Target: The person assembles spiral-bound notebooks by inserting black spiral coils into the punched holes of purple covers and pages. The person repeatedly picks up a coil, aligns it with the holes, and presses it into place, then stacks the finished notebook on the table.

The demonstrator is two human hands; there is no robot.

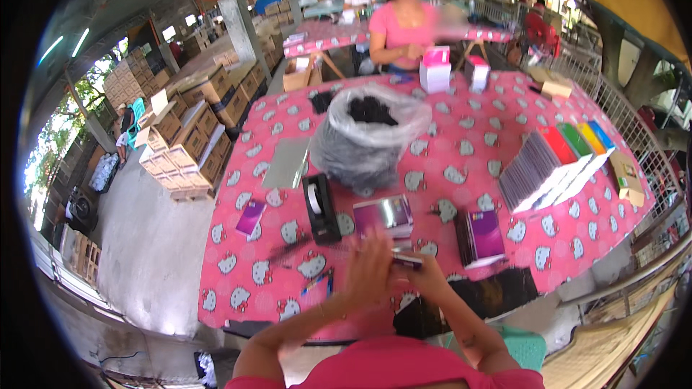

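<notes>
My left hand (368, 268) is stretched out flat, its fingers blurred, at the near edge of a stack of shiny purple booklets (383, 215). Close beside it, my right hand (427, 279) is closed on a small dark flat piece (408, 261), whose kind I cannot make out. A black tape dispenser (322, 212) with a white roll stands left of the purple stack. To the right sits another purple-topped stack (484, 238). A single purple booklet (251, 217) lies farther left on the table.
The pink patterned tablecloth (450, 142) carries a clear plastic bag (369, 145) of black items, a grey sheet (287, 163) and rows of booklets (551, 169) with coloured covers. A person in pink (405, 25) is across the table, near a white stack (435, 75). Cartons (189, 145) are piled left.
</notes>
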